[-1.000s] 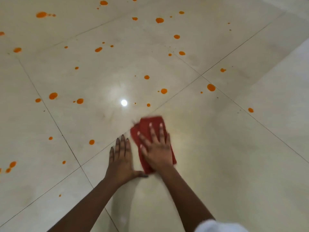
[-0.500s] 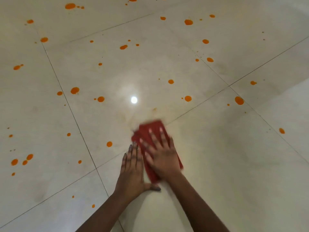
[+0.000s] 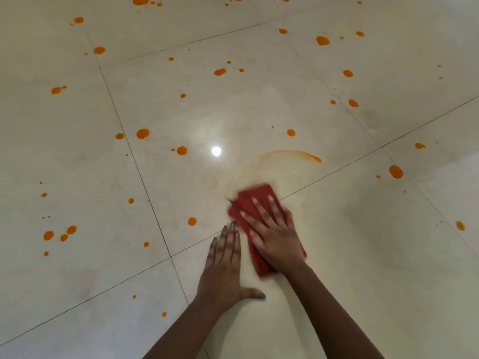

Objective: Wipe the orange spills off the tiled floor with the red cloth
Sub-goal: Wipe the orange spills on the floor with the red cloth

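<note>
Presses cloth [image 3: 255, 199] with flat right grip [image 3: 276, 237], leans on flat, empty left grip [image 3: 223, 268]; might just smear the wet streak [image 3: 298, 153] wider.

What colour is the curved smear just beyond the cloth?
Orange smear, fading paler toward the left; the head view shows it.
</note>
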